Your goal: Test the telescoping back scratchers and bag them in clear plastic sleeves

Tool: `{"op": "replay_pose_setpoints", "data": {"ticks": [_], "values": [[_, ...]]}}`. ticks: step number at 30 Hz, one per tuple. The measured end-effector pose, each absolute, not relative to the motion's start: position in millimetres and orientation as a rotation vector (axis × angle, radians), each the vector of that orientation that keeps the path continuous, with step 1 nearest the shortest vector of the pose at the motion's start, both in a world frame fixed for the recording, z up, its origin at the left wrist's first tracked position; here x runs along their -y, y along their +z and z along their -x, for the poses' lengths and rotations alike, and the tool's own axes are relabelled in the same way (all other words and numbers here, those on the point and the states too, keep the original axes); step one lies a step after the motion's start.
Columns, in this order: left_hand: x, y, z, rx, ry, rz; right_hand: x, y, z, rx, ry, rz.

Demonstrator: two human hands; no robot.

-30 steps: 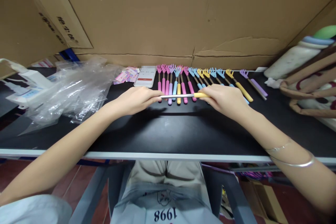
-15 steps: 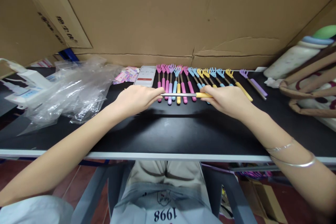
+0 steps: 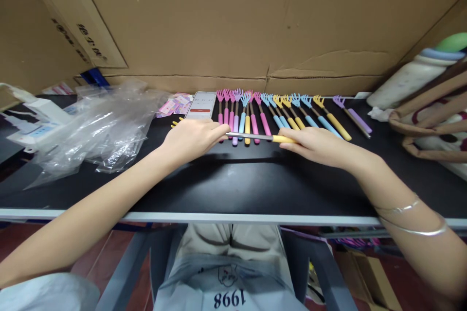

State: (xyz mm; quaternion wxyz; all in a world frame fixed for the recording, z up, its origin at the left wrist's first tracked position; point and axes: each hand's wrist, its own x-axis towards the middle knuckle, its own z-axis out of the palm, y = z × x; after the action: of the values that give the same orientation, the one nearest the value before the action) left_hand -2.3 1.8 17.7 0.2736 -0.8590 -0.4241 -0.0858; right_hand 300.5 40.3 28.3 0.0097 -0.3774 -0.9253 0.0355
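A yellow-handled back scratcher (image 3: 251, 136) is being held crosswise above the middle of the black desk (image 3: 233, 194), nearly parallel to the front edge, its metal shaft being pinched by the left hand (image 3: 195, 137) and its handle by the thumb and fingers of the right hand (image 3: 315, 146). Near the back edge, a row of coloured back scratchers (image 3: 265, 124) is being partly hidden by the hands, while plastic bags (image 3: 120, 126) are lying heaped toward the left edge.
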Motion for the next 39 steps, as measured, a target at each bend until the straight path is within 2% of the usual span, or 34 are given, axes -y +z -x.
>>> {"op": "replay_pose_setpoints", "data": {"ticks": [5, 14, 22, 39], "values": [[-2.8, 16.5, 1.0, 1.156, -0.287, 2.306, -41.1, 31.9, -301.7, 2.783, -0.092, 1.257], [-1.5, 20.3, 4.0, 1.284, -0.353, 2.274, -42.9, 41.4, -309.1, 2.657, -0.141, 1.432], [-1.2, 16.3, 1.8, 1.249, -0.374, 2.347, -40.4, 30.5, -302.4, 2.667, -0.328, 1.235], [-22.5, -11.2, -0.3, 0.864, -0.591, 2.264, -37.5, 33.8, -300.8, 2.904, 0.025, 1.243]]}}
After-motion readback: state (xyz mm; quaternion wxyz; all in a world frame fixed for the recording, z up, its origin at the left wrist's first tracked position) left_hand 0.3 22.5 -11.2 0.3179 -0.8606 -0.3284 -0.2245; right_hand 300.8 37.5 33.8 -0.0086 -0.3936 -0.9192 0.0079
